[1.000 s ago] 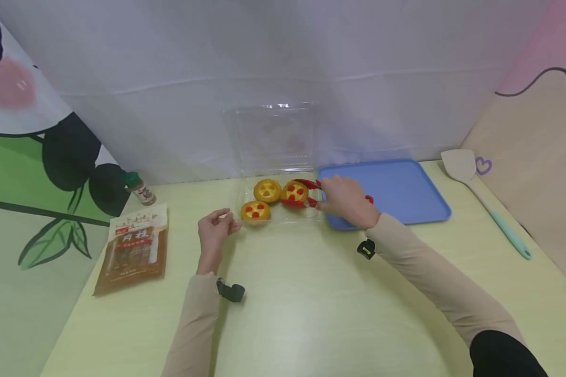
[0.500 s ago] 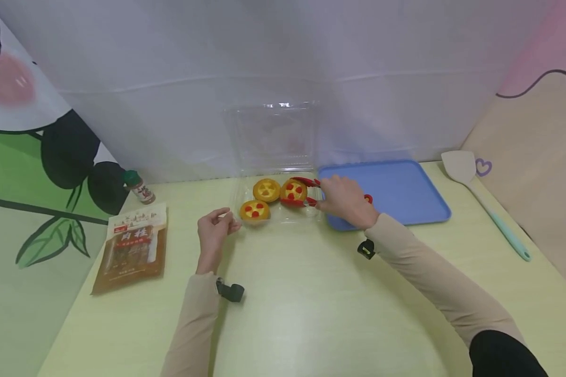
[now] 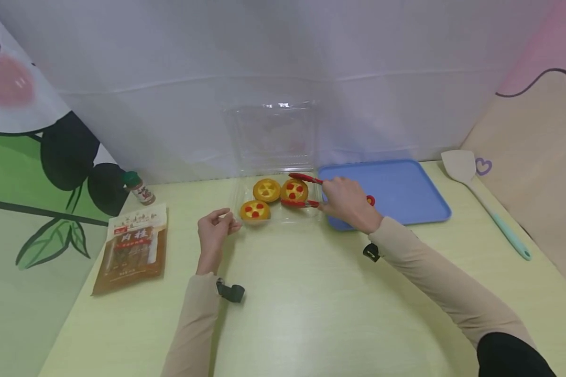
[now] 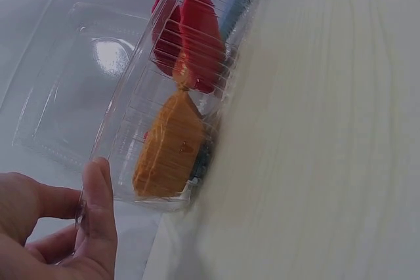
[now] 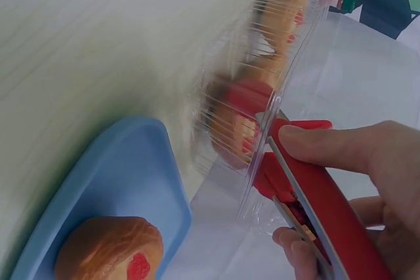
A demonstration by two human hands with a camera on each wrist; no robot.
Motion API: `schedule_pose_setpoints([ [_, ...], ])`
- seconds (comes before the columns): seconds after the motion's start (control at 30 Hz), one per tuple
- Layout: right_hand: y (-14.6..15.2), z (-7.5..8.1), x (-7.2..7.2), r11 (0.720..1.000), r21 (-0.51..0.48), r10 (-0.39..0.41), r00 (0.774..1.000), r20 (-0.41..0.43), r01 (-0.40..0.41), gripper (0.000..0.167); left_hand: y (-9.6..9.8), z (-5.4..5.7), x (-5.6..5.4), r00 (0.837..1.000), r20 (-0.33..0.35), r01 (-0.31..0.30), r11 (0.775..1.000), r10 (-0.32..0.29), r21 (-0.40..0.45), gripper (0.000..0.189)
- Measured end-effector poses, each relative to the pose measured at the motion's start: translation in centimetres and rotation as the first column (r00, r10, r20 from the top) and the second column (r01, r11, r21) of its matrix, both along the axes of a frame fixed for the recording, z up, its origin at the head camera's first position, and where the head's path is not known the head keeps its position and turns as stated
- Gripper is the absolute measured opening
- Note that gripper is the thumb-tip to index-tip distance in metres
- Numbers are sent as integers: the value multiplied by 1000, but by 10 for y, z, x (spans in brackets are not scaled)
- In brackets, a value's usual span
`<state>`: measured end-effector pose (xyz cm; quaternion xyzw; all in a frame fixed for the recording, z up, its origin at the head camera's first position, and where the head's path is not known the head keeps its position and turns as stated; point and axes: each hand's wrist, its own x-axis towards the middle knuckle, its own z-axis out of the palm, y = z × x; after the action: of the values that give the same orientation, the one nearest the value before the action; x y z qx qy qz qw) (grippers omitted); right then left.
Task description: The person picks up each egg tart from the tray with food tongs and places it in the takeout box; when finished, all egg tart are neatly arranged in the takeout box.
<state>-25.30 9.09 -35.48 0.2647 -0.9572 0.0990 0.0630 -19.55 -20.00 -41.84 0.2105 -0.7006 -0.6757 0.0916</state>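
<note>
My left hand (image 3: 214, 235) pinches the left front rim of a clear plastic clamshell box (image 4: 125, 96) between thumb and fingers. In the box lie three round golden tarts: a plain yellow tart (image 3: 267, 190) at the back, a red-dotted tart (image 3: 255, 210) in front, and another red-dotted tart (image 3: 295, 190) on the right. My right hand (image 3: 348, 201) grips red-tipped tongs (image 5: 328, 208). Their arms stand spread, one tip behind the right tart and the other across its front edge. The right wrist view shows one more tart (image 5: 108, 247) on the blue tray (image 5: 141, 155); my hand hides it in the head view.
The box's transparent lid (image 3: 275, 136) stands raised against the white backdrop. A spatula (image 3: 488, 204) with a mint handle lies at the right. To the left are a brown spice packet (image 3: 134, 248) and a green-capped shaker (image 3: 139, 188).
The tongs' arms have spread apart around the right tart, and my right hand has shifted slightly right. My left hand and the tarts keep their places.
</note>
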Motion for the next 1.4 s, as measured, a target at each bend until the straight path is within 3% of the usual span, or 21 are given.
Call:
schedule_pose_setpoints([
  [0.37,5,-5,2,1000,14,-3,996,-94,4,30,0,-2,0,1000,-13,-7,1000,8,13,32],
  [0.53,7,-8,1,1000,30,8,991,-134,-4,57,0,-2,1,1000,-19,-9,1000,9,11,32],
  [0.7,15,-11,1,999,-48,17,999,-40,-19,73,0,-5,3,1000,-20,-4,1000,4,23,34],
  [0.87,31,-12,-1,982,-189,-6,997,80,21,64,-1,-6,1,1000,-24,0,1000,0,7,33],
  [1.0,45,-12,0,945,-317,-18,981,194,80,62,-2,-5,0,1000,-6,1,1000,-2,-10,33],
  [1.1,56,-15,1,912,-392,-17,966,258,121,50,-1,-4,0,1000,10,-1,1000,1,-14,33],
  [1.17,64,-17,2,899,-416,-20,963,271,135,43,-1,-4,0,1000,15,-2,1000,2,-9,33],
  [1.4,90,-19,5,851,-485,-34,942,333,202,44,-1,-3,0,1000,7,-2,1000,2,-7,34],
])
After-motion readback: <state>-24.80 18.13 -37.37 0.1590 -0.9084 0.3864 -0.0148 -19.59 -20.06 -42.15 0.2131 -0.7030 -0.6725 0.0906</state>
